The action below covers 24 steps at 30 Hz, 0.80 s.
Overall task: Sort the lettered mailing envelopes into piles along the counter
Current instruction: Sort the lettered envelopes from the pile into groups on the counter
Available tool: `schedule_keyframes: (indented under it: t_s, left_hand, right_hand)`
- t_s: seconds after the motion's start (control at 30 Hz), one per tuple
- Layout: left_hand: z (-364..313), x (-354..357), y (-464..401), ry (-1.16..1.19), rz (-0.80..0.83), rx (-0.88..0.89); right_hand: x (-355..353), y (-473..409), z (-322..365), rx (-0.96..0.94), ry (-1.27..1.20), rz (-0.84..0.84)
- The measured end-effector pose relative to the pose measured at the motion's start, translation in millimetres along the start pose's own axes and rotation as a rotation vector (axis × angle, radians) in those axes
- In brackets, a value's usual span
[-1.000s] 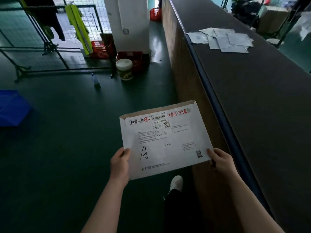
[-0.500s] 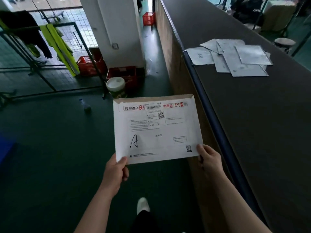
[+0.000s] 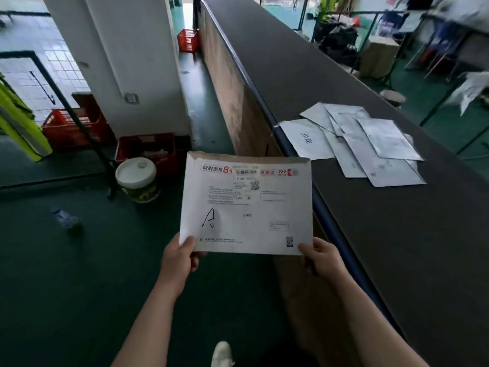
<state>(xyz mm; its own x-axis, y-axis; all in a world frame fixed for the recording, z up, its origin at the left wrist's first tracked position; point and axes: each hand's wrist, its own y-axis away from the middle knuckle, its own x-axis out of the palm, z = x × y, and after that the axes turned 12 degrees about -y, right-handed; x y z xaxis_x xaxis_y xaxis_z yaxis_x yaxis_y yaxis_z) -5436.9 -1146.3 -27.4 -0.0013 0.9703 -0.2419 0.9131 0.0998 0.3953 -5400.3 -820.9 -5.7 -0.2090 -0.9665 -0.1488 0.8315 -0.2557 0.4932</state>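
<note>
Both hands, left hand (image 3: 177, 260) and right hand (image 3: 321, 256), pinch the "A" envelope (image 3: 247, 205); the pile (image 3: 365, 147) on the table (image 3: 397, 234) has drawn closer at 1 o'clock, so placement seems near.

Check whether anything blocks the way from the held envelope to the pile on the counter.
Nothing visible does. The envelope, held by both hands, hangs beside the counter; bare counter lies between it and the pile.
</note>
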Motion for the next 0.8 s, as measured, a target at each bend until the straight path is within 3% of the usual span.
schedule_keyframes:
  t_s: [0.2, 0.4, 0.6, 0.8]
  left_hand:
    - [-50.0, 39.6, -113.2, -0.096, 0.209, 0.026]
    - [-126.3, 97.7, -255.5, -0.261, 0.418, 0.051]
    - [-222.8, 141.1, -375.5, -0.277, 0.361, 0.105]
    - [-267.9, 214.5, -474.5, -0.237, 0.378, 0.092]
  right_hand:
    - [-14.5, -114.4, 29.0, 0.015, -0.333, -0.248]
    - [-33.9, -255.5, 62.3, 0.07, -0.571, -0.391]
    - [-53.6, -362.1, 142.8, 0.036, -0.636, -0.412]
    - [-93.8, -421.6, 189.7, 0.0, -0.619, -0.548]
